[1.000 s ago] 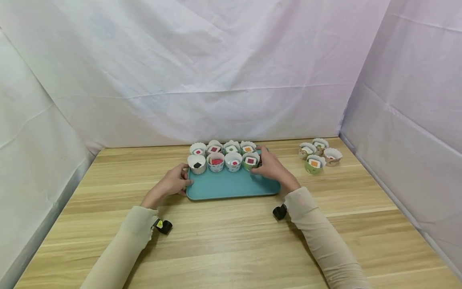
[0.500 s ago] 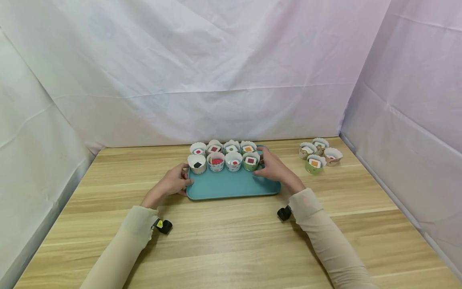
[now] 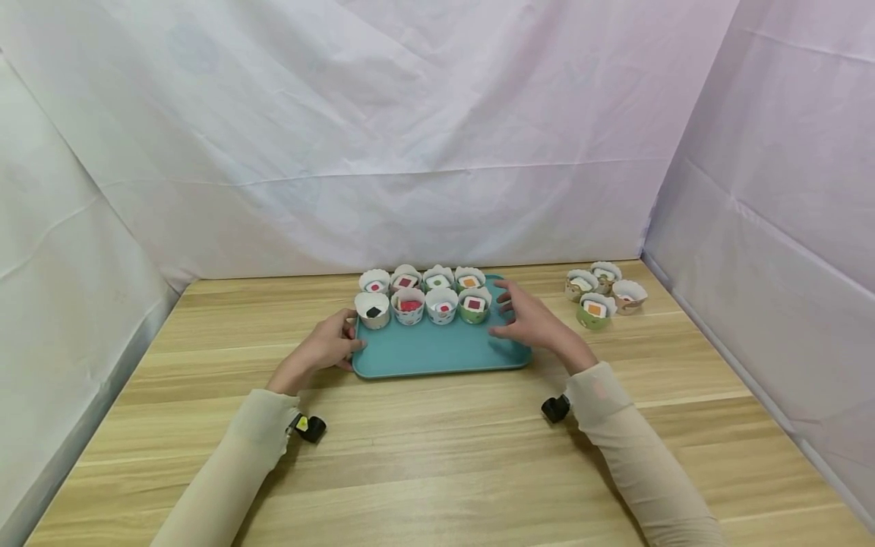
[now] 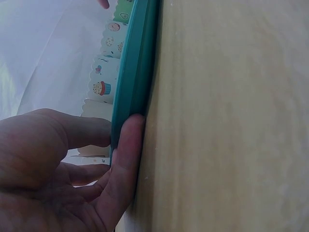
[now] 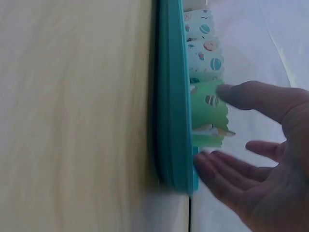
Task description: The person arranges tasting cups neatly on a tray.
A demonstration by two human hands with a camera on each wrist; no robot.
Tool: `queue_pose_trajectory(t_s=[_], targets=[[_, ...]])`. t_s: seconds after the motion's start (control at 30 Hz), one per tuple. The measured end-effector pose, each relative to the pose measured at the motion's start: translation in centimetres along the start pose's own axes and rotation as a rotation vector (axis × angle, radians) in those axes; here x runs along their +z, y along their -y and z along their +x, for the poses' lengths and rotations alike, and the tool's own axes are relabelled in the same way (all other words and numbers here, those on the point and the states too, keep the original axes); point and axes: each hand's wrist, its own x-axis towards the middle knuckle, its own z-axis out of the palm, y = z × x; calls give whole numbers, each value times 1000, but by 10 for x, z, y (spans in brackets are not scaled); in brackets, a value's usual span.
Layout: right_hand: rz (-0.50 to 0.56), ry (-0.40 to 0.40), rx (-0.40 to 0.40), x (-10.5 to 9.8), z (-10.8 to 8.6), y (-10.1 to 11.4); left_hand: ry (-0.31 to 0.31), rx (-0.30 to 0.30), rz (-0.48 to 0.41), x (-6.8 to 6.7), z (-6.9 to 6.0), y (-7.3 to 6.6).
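A teal tray [image 3: 437,353] lies on the wooden table, bearing two rows of paper baking cups along its far part. My left hand [image 3: 330,343] holds the tray's left edge; in the left wrist view the thumb is at the rim and a finger lies against its outer side, low by the table. My right hand [image 3: 535,323] is over the tray's right end, fingers spread and holding nothing. Nearest to it is a green paper cup [image 3: 475,307] with a white piece with a dark red square inside. In the right wrist view the hand [image 5: 270,154] is apart from that cup.
Several more paper cups with small pieces inside stand in a cluster at the back right, among them a green cup [image 3: 595,311] and a brown one [image 3: 630,296]. White cloth [image 3: 424,137] hangs behind and at both sides of the table.
My right hand has drawn away to the right from the front row's green cup, its fingers opening wider. My left hand and the tray look unmoved.
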Motion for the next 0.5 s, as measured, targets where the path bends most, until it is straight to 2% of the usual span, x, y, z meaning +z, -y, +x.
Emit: queue_pose_trajectory(t_s=[0.17,0.33,0.5], targets=[[36,-32,-47,-8,-9,-5,-3,1,4,0,0,0],[52,-63,-56,-16,-19,-13,-1,4,9,0,1,1],[36,-105,-80,-27,-29,-20,-2,3,13,0,1,0]])
